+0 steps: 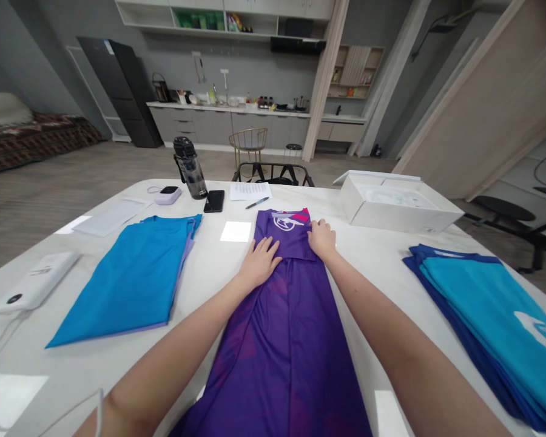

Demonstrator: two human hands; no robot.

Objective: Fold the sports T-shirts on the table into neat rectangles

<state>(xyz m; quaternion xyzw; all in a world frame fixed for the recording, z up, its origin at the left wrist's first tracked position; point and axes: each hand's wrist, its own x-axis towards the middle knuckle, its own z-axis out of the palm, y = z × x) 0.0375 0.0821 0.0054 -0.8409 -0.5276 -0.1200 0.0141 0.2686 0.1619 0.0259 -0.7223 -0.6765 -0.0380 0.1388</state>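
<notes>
A purple garment (295,340) lies lengthwise on the white table, its far end folded over toward me with a white logo and a pink patch showing. My left hand (260,262) rests on the left part of the folded section, fingers spread. At the right edge of that fold, my right hand (322,238) has its fingers curled against the fabric, pinching the edge. To the left lies a folded blue shirt (131,273) with a lilac layer under it. A stack of folded teal and navy shirts (495,303) is at the right.
An open white box (391,212) stands at the back right. Behind the garment are a pen (257,203), a printed sheet (250,191), a phone (214,201) and a dark bottle (191,170). A white power bank (36,282) with a cable lies at the left.
</notes>
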